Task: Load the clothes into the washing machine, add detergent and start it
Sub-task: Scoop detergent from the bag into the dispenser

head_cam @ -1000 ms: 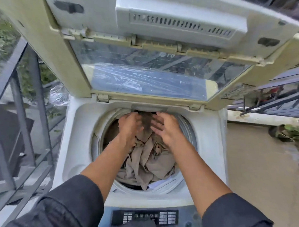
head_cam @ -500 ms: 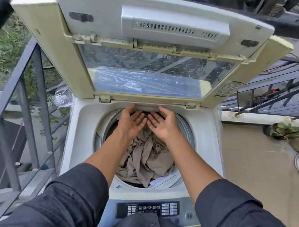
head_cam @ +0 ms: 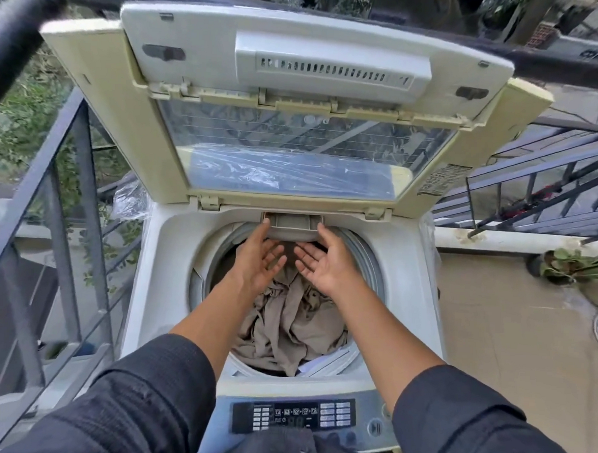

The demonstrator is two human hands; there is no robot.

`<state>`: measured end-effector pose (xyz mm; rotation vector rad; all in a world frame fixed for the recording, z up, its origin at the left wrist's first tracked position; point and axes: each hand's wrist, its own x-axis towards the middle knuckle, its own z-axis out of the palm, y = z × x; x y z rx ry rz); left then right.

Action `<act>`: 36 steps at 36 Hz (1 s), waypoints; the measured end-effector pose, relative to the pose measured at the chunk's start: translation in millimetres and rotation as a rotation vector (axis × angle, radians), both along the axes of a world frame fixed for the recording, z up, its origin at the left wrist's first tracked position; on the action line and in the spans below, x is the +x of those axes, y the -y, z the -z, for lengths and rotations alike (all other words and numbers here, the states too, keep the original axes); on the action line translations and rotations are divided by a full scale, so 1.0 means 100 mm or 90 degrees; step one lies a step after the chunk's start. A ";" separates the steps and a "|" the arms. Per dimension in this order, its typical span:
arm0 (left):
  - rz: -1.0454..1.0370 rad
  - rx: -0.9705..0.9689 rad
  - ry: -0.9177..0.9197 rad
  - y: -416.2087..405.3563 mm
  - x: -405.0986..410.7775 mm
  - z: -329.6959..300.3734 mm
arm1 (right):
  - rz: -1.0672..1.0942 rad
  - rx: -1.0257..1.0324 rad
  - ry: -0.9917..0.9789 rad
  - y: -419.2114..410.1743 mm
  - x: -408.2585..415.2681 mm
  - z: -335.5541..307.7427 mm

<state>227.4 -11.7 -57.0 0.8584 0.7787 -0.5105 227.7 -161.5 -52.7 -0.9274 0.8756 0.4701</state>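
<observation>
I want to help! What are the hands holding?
Nothing is gripped. The left hand and right hand, fingers straight, touch the ends of the small grey plastic drawer above the beige clothes.

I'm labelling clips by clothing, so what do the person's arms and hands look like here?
Both arms wear dark charcoal, finely textured fabric sleeves, pushed up so the forearms are bare. The left hand and right hand are bare too: no gloves, rings, watch or bracelets show. Left sleeve and right sleeve match, apparently one garment.

Likely a home balcony: metal railing (head_cam: 72, 196), potted plant (head_cam: 563, 265), washing machine (head_cam: 159, 254).
</observation>
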 end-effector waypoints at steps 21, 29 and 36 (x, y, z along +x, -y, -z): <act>0.023 0.006 -0.024 -0.07 -0.33 -0.12 | -0.139 -0.070 0.006 0.13 -0.29 -0.11; 0.070 0.069 -0.032 -0.14 -0.59 -0.08 | -0.138 -0.086 0.021 0.29 -0.55 -0.18; 0.198 0.212 0.050 0.09 -0.71 -0.25 | -0.119 -0.188 0.109 0.56 -0.86 -0.51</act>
